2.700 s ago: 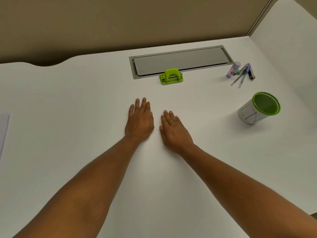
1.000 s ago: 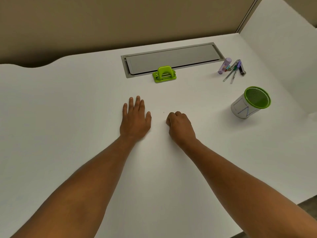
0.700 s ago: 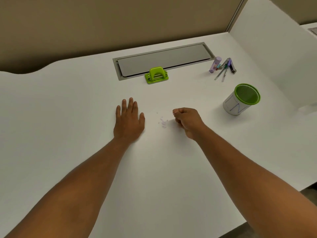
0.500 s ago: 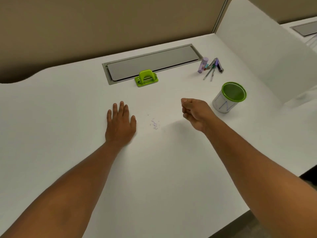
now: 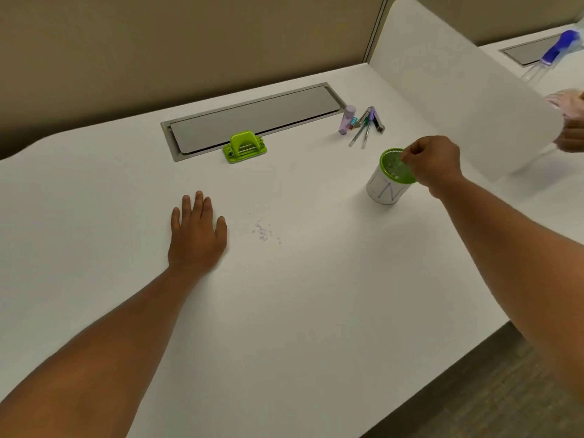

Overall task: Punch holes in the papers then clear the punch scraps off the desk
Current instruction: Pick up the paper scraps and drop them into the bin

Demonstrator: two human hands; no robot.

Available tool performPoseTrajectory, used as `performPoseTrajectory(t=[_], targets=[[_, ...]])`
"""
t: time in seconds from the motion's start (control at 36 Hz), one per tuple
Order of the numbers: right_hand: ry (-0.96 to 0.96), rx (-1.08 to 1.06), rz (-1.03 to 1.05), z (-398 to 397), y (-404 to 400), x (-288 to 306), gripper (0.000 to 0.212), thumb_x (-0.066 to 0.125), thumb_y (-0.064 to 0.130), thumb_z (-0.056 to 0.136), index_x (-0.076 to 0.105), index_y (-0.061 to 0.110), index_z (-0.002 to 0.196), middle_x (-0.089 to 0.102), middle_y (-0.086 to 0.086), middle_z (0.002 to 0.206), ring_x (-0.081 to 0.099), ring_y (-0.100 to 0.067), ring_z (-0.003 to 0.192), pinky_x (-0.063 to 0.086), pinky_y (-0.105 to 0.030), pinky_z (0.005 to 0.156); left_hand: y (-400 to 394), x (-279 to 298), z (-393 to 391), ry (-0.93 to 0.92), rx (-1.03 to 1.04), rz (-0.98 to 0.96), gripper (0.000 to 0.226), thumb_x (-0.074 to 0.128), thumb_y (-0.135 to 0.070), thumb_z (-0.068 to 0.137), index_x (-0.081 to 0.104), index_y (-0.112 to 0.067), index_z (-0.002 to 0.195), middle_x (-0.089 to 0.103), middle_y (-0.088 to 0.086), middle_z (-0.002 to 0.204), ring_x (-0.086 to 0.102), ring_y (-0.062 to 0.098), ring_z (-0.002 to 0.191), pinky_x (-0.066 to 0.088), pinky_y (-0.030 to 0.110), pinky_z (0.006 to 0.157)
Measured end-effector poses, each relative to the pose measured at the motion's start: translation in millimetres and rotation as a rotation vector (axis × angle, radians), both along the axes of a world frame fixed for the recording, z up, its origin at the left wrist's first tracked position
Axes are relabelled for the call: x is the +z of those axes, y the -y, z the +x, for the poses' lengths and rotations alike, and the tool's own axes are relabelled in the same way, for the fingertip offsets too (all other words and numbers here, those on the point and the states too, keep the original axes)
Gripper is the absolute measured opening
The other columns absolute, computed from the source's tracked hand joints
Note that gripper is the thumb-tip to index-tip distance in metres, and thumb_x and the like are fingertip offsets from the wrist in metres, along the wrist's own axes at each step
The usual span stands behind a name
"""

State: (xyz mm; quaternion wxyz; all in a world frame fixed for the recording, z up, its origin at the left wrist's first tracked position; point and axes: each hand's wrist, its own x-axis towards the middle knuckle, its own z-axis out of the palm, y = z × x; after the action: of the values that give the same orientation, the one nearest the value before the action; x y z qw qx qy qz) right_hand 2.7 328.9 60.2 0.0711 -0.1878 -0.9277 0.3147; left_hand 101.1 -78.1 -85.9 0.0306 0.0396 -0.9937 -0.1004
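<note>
Head view, right hand (image 5: pixel 433 161) pinched, now over cup (image 5: pixel 390 178), left hand (image 5: pixel 196 235) still flat

head-worn view, angled forward and down, desk (image 5: pixel 284 311) close below

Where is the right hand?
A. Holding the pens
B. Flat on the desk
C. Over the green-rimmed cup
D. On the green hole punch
C. The right hand, fingers curled, hangs above the open mouth of the green-rimmed cup, far from the hole punch and the pens.
</note>
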Motion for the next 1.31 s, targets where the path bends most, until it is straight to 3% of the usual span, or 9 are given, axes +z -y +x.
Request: performPoseTrajectory(t=[0.28, 0.42, 0.61, 0.72, 0.89, 0.97, 1.08, 1.17, 1.31], targets=[[0.092, 0.13, 0.284, -3.0, -6.7, -0.9, 0.028, 0.055, 0.005, 0.088, 0.075, 0.011, 0.107, 0.069, -0.011, 0.114, 0.06, -0.033, 0.11, 0.052, -0.043, 0.092, -1.7, 2.7, -0.8, 0.022, 0.009, 0.0, 0.058, 0.032, -0.036, 0.1, 0.031, -0.005, 0.149, 0.022, 0.012, 0.16, 0.013, 0.032, 0.149, 0.01, 0.048, 0.121], [0.045, 0.161, 0.383, -3.6, -2.4, -2.3, 0.026, 0.053, 0.005, 0.087, 0.074, 0.007, 0.102, 0.071, -0.016, 0.104, 0.061, -0.037, 0.1, 0.048, -0.034, 0.078, -2.4, 4.4, -0.4, 0.031, 0.01, 0.001, 0.058, 0.031, -0.036, 0.1, 0.029, -0.005, 0.15, 0.02, 0.012, 0.161, 0.011, 0.031, 0.149, 0.008, 0.047, 0.121], [0.057, 0.162, 0.448, -5.0, -4.2, -6.7, 0.031, 0.051, 0.004, 0.086, 0.073, 0.012, 0.107, 0.07, -0.016, 0.108, 0.061, -0.039, 0.099, 0.046, -0.034, 0.076, -2.5, 4.5, -1.3, 0.036, 0.01, 0.004, 0.059, 0.03, -0.037, 0.1, 0.029, -0.006, 0.15, 0.019, 0.011, 0.161, 0.01, 0.03, 0.149, 0.008, 0.047, 0.121], [0.183, 0.141, 0.539, -3.8, 3.2, -4.3, 0.032, 0.054, 0.01, 0.084, 0.068, 0.016, 0.113, 0.065, -0.016, 0.106, 0.06, -0.039, 0.097, 0.044, -0.035, 0.071, -2.2, 3.5, -1.3, 0.035, 0.012, -0.002, 0.059, 0.03, -0.037, 0.1, 0.029, -0.006, 0.15, 0.02, 0.011, 0.161, 0.011, 0.03, 0.149, 0.009, 0.047, 0.121], [-0.163, 0.312, 0.462, 5.4, 63.3, -5.5, 0.039, 0.045, 0.01, 0.086, 0.068, 0.015, 0.116, 0.068, -0.013, 0.113, 0.06, -0.038, 0.103, 0.049, -0.042, 0.084, -1.7, 2.7, -0.4, 0.039, 0.013, 0.001, 0.059, 0.029, -0.038, 0.1, 0.028, -0.007, 0.151, 0.019, 0.01, 0.161, 0.01, 0.029, 0.15, 0.008, 0.047, 0.121], [-0.139, 0.501, 0.343, 7.1, 105.9, -22.1, 0.038, 0.043, 0.012, 0.091, 0.066, 0.012, 0.121, 0.068, -0.014, 0.117, 0.061, -0.035, 0.107, 0.048, -0.04, 0.089, -2.6, 3.4, -0.2, 0.03, 0.014, 0.002, 0.059, 0.03, -0.037, 0.1, 0.028, -0.007, 0.151, 0.02, 0.01, 0.161, 0.01, 0.029, 0.15, 0.008, 0.047, 0.121], [-0.013, 0.679, 0.293, 6.2, 147.4, -56.3, 0.042, 0.039, 0.012, 0.098, 0.052, 0.005, 0.138, 0.057, -0.016, 0.138, 0.052, -0.033, 0.126, 0.041, -0.038, 0.105, -2.7, 3.3, -0.2, 0.027, 0.012, 0.004, 0.059, 0.03, -0.037, 0.101, 0.028, -0.007, 0.151, 0.019, 0.01, 0.161, 0.01, 0.029, 0.15, 0.008, 0.047, 0.121], [0.105, 0.755, 0.308, -1.1, 166.3, -79.7, 0.048, 0.035, 0.02, 0.103, 0.036, 0.002, 0.148, 0.037, -0.016, 0.154, 0.031, -0.032, 0.144, 0.031, -0.042, 0.115, -2.3, 2.0, -0.6, 0.023, 0.013, -0.003, 0.059, 0.03, -0.038, 0.1, 0.028, -0.007, 0.151, 0.019, 0.01, 0.161, 0.009, 0.028, 0.15, 0.007, 0.047, 0.121], [0.236, 0.767, 0.37, -23.3, 180.2, -101.5, 0.061, 0.025, 0.037, 0.105, 0.014, 0.001, 0.154, 0.009, -0.016, 0.163, 0.005, -0.032, 0.151, 0.016, -0.052, 0.119, -0.9, -0.5, -1.8, 0.02, 0.011, -0.01, 0.06, 0.029, -0.038, 0.1, 0.028, -0.007, 0.151, 0.019, 0.01, 0.161, 0.009, 0.029, 0.15, 0.008, 0.046, 0.121]])
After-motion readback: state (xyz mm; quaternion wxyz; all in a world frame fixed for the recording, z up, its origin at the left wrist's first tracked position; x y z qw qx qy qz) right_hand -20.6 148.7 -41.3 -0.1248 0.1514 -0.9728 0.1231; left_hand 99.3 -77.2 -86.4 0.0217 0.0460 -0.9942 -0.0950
